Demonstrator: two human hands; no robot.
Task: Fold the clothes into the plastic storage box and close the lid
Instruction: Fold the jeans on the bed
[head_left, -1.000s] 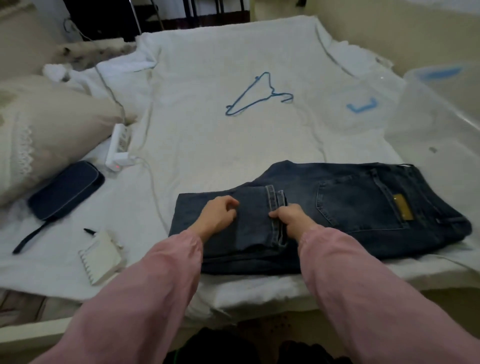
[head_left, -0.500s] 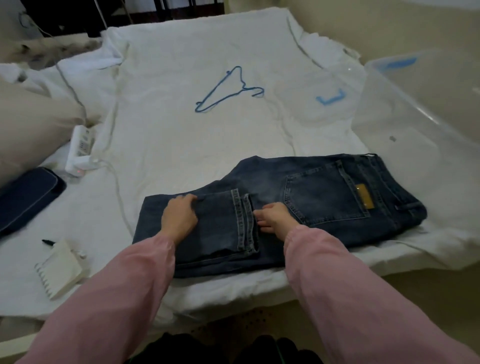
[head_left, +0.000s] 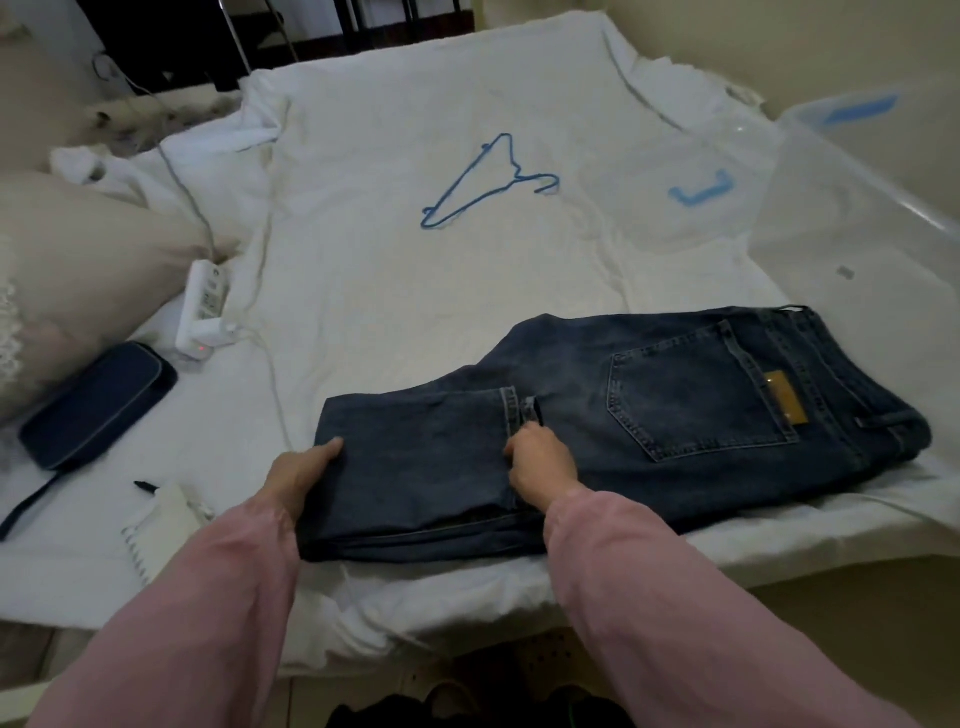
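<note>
Dark blue jeans (head_left: 675, 395) lie folded across the near edge of the white bed, back pocket facing up, with the leg ends doubled over on the left. My left hand (head_left: 304, 473) grips the left folded edge, thumb on top. At the leg hems, my right hand (head_left: 543, 460) pinches the denim with curled fingers. A clear plastic storage box (head_left: 862, 218) stands open at the right, beyond the jeans. Its clear lid with a blue handle (head_left: 698, 192) lies flat on the bed beside it.
A blue wire hanger (head_left: 483, 187) lies mid-bed. At the left are a beige pillow (head_left: 78, 280), a white power strip with cable (head_left: 202, 306), a navy pouch (head_left: 98, 405), and a white notebook with a pen (head_left: 161, 525). The bed's edge runs just below the jeans.
My left hand has slid from the top of the folded legs to their left fold edge and taken hold. My right hand stays at the hems.
</note>
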